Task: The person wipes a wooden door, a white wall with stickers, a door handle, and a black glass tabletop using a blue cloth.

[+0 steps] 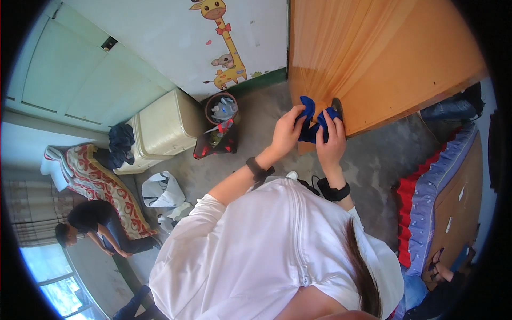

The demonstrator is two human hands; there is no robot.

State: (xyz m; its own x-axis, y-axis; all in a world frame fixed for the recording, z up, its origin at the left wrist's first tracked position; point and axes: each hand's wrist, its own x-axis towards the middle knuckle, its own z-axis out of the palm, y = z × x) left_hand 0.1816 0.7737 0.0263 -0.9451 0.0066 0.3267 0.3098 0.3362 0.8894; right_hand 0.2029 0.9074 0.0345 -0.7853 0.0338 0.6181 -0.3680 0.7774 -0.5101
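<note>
Cloth point(310, 133), dark blue, is located right of centre in the upper half of the frame, against the lower part of the wooden door point(384, 58). From my remote station I read both hands as engaged: the left hand point(288, 127) pinches the cloth's left portion between thumb and fingers; the right hand point(332, 138) grips its right portion, fingers pointing up the frame. A dark round fitting point(340, 110) sits just beside the right fingertips; I cannot tell whether the cloth loops around it. Left of centre, I note a bin point(209, 111) beside a cream cabinet point(165, 122). Purple fabric point(428, 192) borders the right side; another person point(90, 216) occupies the lower left.
</note>
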